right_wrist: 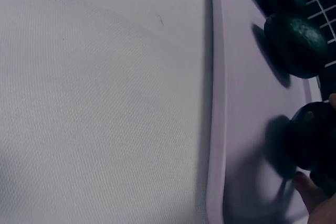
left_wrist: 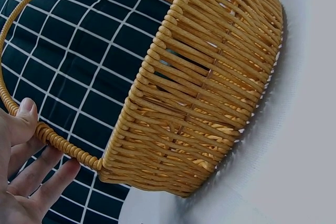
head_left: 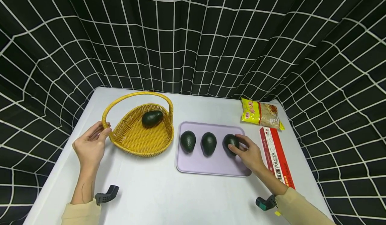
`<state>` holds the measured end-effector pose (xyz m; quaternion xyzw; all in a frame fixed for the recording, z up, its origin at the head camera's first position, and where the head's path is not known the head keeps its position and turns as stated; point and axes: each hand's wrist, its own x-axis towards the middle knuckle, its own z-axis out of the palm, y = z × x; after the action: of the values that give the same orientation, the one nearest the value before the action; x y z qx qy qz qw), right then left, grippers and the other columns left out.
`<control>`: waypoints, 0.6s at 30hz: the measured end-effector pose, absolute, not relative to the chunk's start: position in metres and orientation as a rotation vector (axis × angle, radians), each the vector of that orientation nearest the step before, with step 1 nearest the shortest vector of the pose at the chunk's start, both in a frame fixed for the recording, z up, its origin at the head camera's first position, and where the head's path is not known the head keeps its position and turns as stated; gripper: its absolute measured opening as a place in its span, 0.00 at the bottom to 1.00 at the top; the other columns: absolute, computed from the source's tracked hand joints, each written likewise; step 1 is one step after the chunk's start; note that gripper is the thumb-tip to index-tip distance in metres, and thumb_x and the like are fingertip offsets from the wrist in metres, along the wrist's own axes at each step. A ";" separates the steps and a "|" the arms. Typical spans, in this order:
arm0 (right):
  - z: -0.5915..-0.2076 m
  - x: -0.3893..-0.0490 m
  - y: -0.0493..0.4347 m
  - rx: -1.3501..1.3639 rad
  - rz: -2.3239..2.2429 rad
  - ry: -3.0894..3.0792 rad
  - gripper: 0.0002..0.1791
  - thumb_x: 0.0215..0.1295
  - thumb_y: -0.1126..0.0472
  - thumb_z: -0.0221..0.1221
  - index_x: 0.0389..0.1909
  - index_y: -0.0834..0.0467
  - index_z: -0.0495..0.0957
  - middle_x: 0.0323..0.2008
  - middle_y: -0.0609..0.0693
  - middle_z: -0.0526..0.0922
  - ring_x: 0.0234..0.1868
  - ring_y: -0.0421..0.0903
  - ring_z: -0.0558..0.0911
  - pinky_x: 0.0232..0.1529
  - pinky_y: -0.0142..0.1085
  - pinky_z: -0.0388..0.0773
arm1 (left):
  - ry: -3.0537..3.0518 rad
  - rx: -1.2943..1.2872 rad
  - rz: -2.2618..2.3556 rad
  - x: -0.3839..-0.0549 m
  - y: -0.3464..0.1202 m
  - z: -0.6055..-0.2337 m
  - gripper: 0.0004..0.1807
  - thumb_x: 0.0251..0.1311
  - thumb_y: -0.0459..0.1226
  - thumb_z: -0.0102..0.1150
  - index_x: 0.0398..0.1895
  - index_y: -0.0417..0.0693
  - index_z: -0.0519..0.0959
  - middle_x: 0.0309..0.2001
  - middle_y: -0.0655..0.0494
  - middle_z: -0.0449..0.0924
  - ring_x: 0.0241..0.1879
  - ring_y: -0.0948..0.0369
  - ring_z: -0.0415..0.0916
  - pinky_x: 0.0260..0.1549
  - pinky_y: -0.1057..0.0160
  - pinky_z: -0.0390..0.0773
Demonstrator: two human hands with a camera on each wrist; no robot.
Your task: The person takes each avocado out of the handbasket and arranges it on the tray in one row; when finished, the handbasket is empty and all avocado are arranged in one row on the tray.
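The right hand (head_left: 248, 154) is holding an avocado (head_left: 230, 142) at the tray (head_left: 205, 166), two others (head_left: 208, 144) lying leftward, box (head_left: 273, 151) and bag (head_left: 262, 113) sitting rightward, while the left hand (head_left: 91, 144) is gripping the basket (head_left: 141, 137) by its handle (head_left: 147, 93).

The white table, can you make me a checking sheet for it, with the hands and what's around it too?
Surface: white table.
Job's things: two avocados lie on the lilac tray; one avocado is in the yellow wicker basket.
Clutter: yellow-and-clear food packet and red-and-white PASTA box, right of the tray.
Hands: left hand holds the basket's handle; right hand grips a fourth avocado.
Cables: nothing seen.
Surroundings: black fabric with white grid lines.
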<state>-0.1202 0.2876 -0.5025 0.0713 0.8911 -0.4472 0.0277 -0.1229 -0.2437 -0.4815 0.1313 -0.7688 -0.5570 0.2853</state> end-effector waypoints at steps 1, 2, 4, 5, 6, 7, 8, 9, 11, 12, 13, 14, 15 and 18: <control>-0.502 -0.120 0.287 0.221 -1.376 2.755 0.39 0.64 0.47 0.74 0.72 0.55 0.72 0.69 0.64 0.76 0.63 0.62 0.83 0.61 0.44 0.83 | -2.053 0.352 -1.490 -0.123 -0.244 -0.482 0.19 0.63 0.36 0.75 0.56 0.42 0.87 0.41 0.76 0.87 0.42 0.79 0.84 0.45 0.83 0.82; -0.502 -0.120 0.287 0.224 -1.372 2.756 0.39 0.64 0.47 0.74 0.72 0.54 0.72 0.69 0.64 0.76 0.63 0.62 0.83 0.61 0.44 0.83 | -2.052 0.351 -1.490 -0.123 -0.244 -0.482 0.19 0.62 0.36 0.75 0.56 0.42 0.87 0.41 0.76 0.87 0.42 0.79 0.84 0.45 0.83 0.82; -0.502 -0.121 0.287 0.226 -1.371 2.755 0.39 0.63 0.46 0.74 0.72 0.54 0.72 0.69 0.64 0.76 0.64 0.62 0.83 0.61 0.45 0.83 | -2.051 0.346 -1.486 -0.123 -0.244 -0.482 0.19 0.62 0.37 0.75 0.56 0.42 0.87 0.41 0.76 0.88 0.42 0.79 0.84 0.45 0.83 0.82; -0.502 -0.121 0.287 0.224 -1.366 2.756 0.39 0.64 0.46 0.73 0.72 0.54 0.71 0.69 0.64 0.76 0.64 0.62 0.82 0.61 0.45 0.83 | -2.051 0.344 -1.485 -0.123 -0.244 -0.482 0.19 0.62 0.37 0.75 0.56 0.42 0.87 0.41 0.76 0.88 0.42 0.79 0.84 0.45 0.83 0.82; -0.501 -0.121 0.287 0.224 -1.365 2.754 0.39 0.64 0.45 0.73 0.72 0.54 0.71 0.70 0.64 0.76 0.64 0.62 0.82 0.61 0.45 0.83 | -2.053 0.344 -1.484 -0.123 -0.244 -0.482 0.19 0.62 0.37 0.75 0.56 0.42 0.87 0.41 0.76 0.88 0.42 0.79 0.84 0.45 0.83 0.82; -0.501 -0.121 0.287 0.223 -1.364 2.752 0.39 0.64 0.45 0.73 0.72 0.54 0.71 0.70 0.64 0.76 0.64 0.63 0.82 0.61 0.46 0.83 | -2.053 0.345 -1.484 -0.123 -0.244 -0.482 0.19 0.62 0.37 0.75 0.56 0.42 0.87 0.41 0.76 0.88 0.42 0.79 0.84 0.45 0.83 0.82; -0.502 -0.121 0.288 0.225 -1.362 2.752 0.40 0.64 0.45 0.73 0.72 0.53 0.71 0.70 0.63 0.76 0.65 0.63 0.82 0.62 0.46 0.83 | -2.055 0.346 -1.480 -0.123 -0.244 -0.482 0.19 0.62 0.37 0.75 0.56 0.42 0.87 0.41 0.76 0.88 0.42 0.79 0.84 0.45 0.83 0.82; -0.501 -0.121 0.288 0.222 -1.358 2.754 0.40 0.64 0.45 0.73 0.72 0.53 0.71 0.70 0.63 0.75 0.65 0.63 0.82 0.62 0.47 0.82 | -2.056 0.348 -1.480 -0.123 -0.244 -0.482 0.19 0.62 0.37 0.75 0.56 0.42 0.87 0.41 0.76 0.88 0.42 0.79 0.84 0.45 0.83 0.82; -0.502 -0.121 0.288 0.221 -1.349 2.759 0.40 0.64 0.44 0.73 0.73 0.54 0.71 0.70 0.63 0.75 0.65 0.63 0.82 0.64 0.49 0.82 | -2.056 0.350 -1.481 -0.123 -0.244 -0.481 0.19 0.62 0.36 0.75 0.56 0.42 0.87 0.41 0.76 0.87 0.42 0.79 0.84 0.45 0.83 0.82; -0.502 -0.122 0.288 0.222 -1.347 2.762 0.40 0.64 0.44 0.73 0.72 0.54 0.71 0.70 0.63 0.76 0.65 0.63 0.82 0.64 0.50 0.82 | -2.055 0.350 -1.483 -0.123 -0.244 -0.481 0.19 0.62 0.36 0.75 0.56 0.42 0.87 0.41 0.76 0.87 0.42 0.79 0.84 0.45 0.83 0.82; -0.502 -0.122 0.288 0.221 -1.345 2.765 0.40 0.64 0.45 0.73 0.73 0.54 0.71 0.70 0.63 0.76 0.65 0.63 0.82 0.65 0.51 0.81 | -2.054 0.349 -1.486 -0.122 -0.244 -0.481 0.19 0.62 0.36 0.75 0.56 0.42 0.87 0.41 0.75 0.88 0.42 0.79 0.84 0.45 0.83 0.82; -0.502 -0.123 0.288 0.219 -1.342 2.770 0.40 0.64 0.44 0.73 0.73 0.54 0.71 0.70 0.63 0.75 0.65 0.62 0.81 0.66 0.51 0.81 | -2.052 0.349 -1.490 -0.122 -0.244 -0.481 0.19 0.62 0.36 0.75 0.56 0.42 0.87 0.41 0.75 0.88 0.42 0.79 0.84 0.45 0.82 0.82; -0.502 -0.123 0.288 0.212 -1.344 2.776 0.40 0.64 0.44 0.73 0.73 0.54 0.71 0.71 0.62 0.75 0.66 0.62 0.81 0.67 0.52 0.80 | -2.049 0.347 -1.495 -0.122 -0.244 -0.481 0.19 0.62 0.35 0.75 0.56 0.41 0.87 0.41 0.75 0.88 0.42 0.79 0.85 0.45 0.82 0.83; -0.498 -0.126 0.287 0.177 -1.350 2.801 0.40 0.64 0.44 0.72 0.73 0.54 0.71 0.73 0.60 0.73 0.72 0.61 0.76 0.73 0.53 0.74 | -2.041 0.343 -1.508 -0.123 -0.243 -0.481 0.19 0.62 0.35 0.75 0.56 0.41 0.87 0.41 0.74 0.88 0.42 0.79 0.85 0.44 0.82 0.83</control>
<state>-0.1255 0.2872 -0.4983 0.0568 0.8993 -0.4334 0.0138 -0.1228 -0.2433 -0.4812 0.1283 -0.7635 -0.5644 0.2864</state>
